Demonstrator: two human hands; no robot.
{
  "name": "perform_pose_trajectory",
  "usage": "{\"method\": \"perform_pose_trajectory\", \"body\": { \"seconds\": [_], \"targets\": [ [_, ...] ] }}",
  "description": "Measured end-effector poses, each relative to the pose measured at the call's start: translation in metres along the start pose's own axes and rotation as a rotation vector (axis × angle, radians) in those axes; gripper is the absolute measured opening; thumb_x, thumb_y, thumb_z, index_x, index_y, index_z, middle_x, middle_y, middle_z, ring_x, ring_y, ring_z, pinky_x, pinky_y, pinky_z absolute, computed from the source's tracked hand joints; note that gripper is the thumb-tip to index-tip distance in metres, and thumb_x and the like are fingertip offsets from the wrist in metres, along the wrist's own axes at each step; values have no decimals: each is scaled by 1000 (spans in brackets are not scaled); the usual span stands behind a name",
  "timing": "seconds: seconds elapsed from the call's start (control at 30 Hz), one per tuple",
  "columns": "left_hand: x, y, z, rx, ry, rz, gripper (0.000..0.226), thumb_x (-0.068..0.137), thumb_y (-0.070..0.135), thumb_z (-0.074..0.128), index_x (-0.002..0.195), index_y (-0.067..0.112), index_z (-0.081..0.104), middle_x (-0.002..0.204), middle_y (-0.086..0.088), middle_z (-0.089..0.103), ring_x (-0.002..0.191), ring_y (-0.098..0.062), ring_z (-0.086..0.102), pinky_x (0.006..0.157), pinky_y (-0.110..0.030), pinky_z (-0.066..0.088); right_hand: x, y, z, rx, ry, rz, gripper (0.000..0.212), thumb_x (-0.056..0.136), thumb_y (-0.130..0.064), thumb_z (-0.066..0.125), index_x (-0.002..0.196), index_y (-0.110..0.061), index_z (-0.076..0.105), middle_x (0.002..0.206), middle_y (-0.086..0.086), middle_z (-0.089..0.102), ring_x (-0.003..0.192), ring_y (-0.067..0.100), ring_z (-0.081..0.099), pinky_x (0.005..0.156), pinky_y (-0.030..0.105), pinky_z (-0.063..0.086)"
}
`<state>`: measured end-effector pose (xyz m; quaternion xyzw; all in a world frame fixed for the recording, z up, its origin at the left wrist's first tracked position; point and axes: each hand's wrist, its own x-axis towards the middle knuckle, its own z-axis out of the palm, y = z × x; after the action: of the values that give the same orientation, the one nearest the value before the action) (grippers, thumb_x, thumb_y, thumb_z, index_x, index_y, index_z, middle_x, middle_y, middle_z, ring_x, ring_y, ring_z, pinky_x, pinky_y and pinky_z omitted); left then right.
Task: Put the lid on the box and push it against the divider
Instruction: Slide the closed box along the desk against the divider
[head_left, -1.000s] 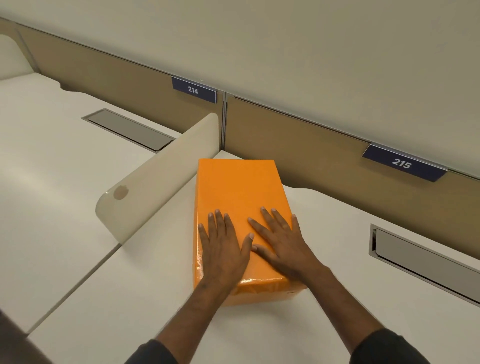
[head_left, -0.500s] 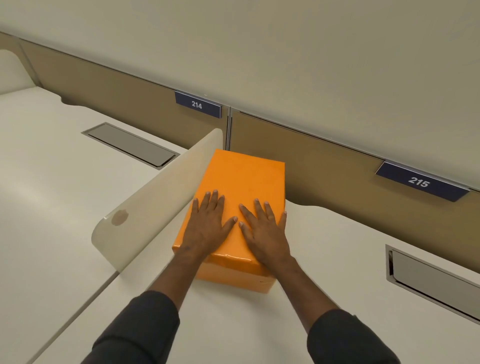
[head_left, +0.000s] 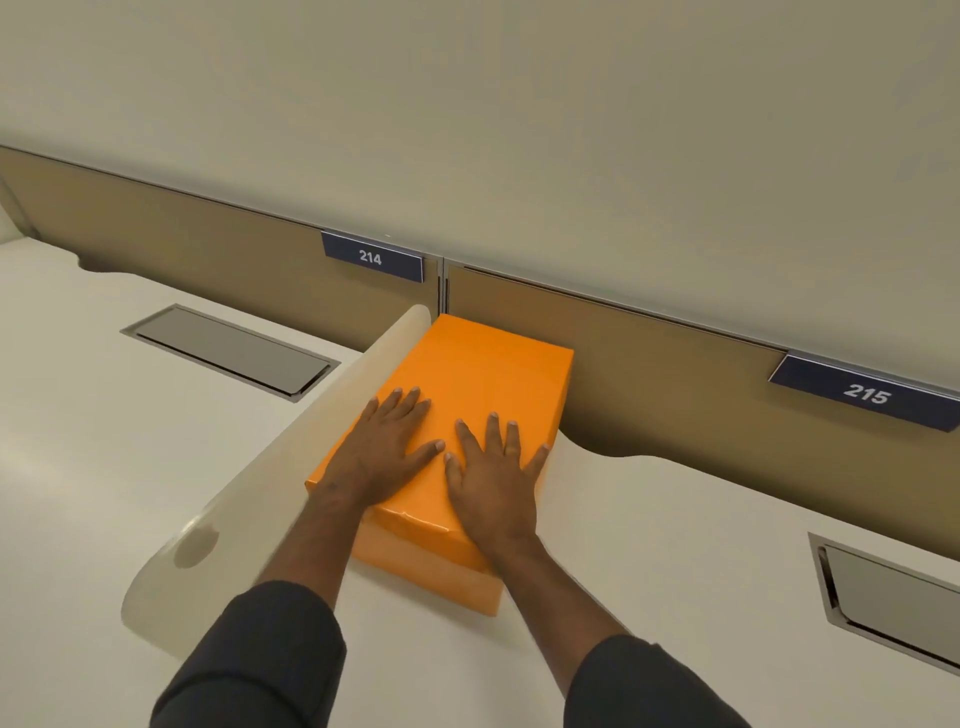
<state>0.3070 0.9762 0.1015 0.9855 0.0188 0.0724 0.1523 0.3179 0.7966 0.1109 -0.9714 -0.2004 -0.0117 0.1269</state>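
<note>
We see an orange box (head_left: 483, 384) on a white desk (head_left: 649, 545), with its lid (head_left: 467, 374) already on it. The long left side of the box lies against the cream divider (head_left: 291, 478), and we see no gap between them along the part that shows. The far end of the box is close to the brown panel (head_left: 649, 374) behind the divider; we cannot tell if it touches.

Both hands lie flat on the lid, on its near half. The left hand (head_left: 387, 447) is next to the divider, fingers spread wide and palm down. The right hand (head_left: 493, 478) is just beside it, on the side away from the divider, also open wide, with its little finger at the lid's edge. The two thumbs are almost touching. Neither hand grips anything.

On the panel, a sign 214 (head_left: 371, 256) is above the divider's far end. A sign 215 (head_left: 865, 393) is well apart from the divider, to the right.
</note>
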Motion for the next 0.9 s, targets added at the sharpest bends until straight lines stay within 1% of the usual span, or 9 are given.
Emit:
{"method": "perform_pose_trajectory", "body": {
  "seconds": [0.23, 0.4, 0.53, 0.63, 0.73, 0.83, 0.9],
  "targets": [
    [22, -26, -2, -63, 6, 34, 71, 97, 59, 42, 157, 26, 23, 168, 3, 16, 156, -17, 8, 127, -42, 6, 16, -18, 5, 9, 10, 44, 58, 103, -53, 19, 157, -34, 12, 168, 11, 6, 154, 38, -2, 115, 72, -3],
    [24, -28, -2, -70, 18, 29, 69, 97, 58, 43, 156, 26, 27, 167, 4, 20, 155, -16, 11, 127, -42, 8, 17, -20, 6, 1, 8, 53, 59, 102, -54, 19, 157, -33, 11, 168, 12, 5, 153, 39, -2, 114, 73, -2],
    [22, -24, -5, -29, 30, 19, 69, 97, 59, 40, 156, 25, 27, 166, 2, 22, 155, -18, 14, 127, -42, 9, 16, -20, 3, 10, 1, 55, 59, 102, -54, 19, 157, -34, 11, 168, 11, 5, 154, 37, -2, 115, 73, -2],
    [21, -22, -6, 42, 24, -1, 69, 97, 62, 36, 156, 27, 26, 166, 3, 23, 155, -20, 14, 127, -47, 9, 15, -18, 2, 32, -14, 58, 59, 102, -56, 20, 157, -36, 10, 168, 8, 4, 154, 35, -3, 115, 71, -4],
    [20, -20, -8, 106, 20, -4, 69, 97, 63, 33, 155, 27, 26, 167, 2, 23, 155, -21, 12, 127, -48, 7, 16, -17, 0, 70, -37, 63, 59, 102, -56, 22, 157, -37, 11, 169, 7, 3, 154, 34, -5, 116, 70, -6],
    [19, -15, -12, 144, 16, -16, 69, 98, 61, 33, 156, 25, 25, 167, -2, 19, 156, -22, 9, 127, -49, 6, 17, -14, -9, 133, -87, 61, 62, 101, -57, 28, 157, -35, 14, 169, 6, 3, 154, 32, -6, 117, 68, -8],
    [19, -8, -18, 161, 23, -33, 68, 99, 58, 34, 156, 24, 22, 169, -4, 13, 156, -23, 5, 126, -48, 4, 17, -10, -18, 190, -116, 63, 67, 100, -58, 32, 158, -32, 9, 169, 5, 4, 154, 31, -4, 118, 67, -6]
  ]
}}
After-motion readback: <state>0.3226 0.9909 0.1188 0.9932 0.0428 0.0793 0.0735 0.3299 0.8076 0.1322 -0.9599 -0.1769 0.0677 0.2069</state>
